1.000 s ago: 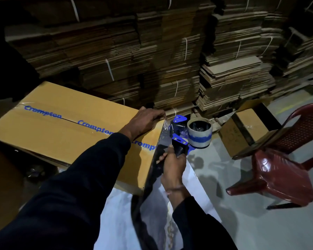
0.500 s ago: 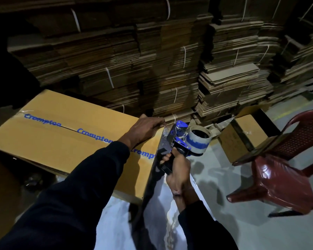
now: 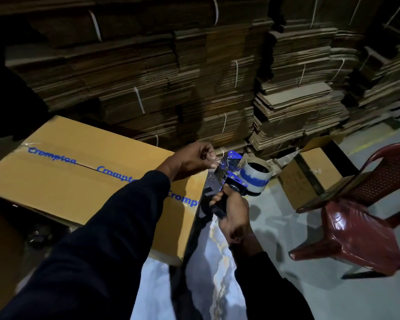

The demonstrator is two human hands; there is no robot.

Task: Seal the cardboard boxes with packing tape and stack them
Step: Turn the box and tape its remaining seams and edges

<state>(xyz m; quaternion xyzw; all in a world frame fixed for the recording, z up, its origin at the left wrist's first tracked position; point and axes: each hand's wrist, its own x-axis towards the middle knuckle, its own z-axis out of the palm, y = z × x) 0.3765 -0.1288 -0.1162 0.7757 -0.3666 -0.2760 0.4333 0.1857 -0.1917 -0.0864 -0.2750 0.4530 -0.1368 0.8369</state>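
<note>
Red plastic chair [image 3: 360,227] over on right, on grey concrete floor [image 3: 321,296]. Huge wall of strapped flat cardboard bundles [image 3: 194,77] behind. White sheet [image 3: 162,289] spread underfoot, kinda crumpled.

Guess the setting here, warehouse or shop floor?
Most likely a packing warehouse or carton store. Strapped bundles of flattened cardboard are stacked high behind a taped box, the right hand grips a tape dispenser, and the floor is bare concrete.

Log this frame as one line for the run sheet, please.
stage: taping box seam | right hand: grips tape dispenser | left hand: pinches tape end at box edge | stacking: not begun
</note>
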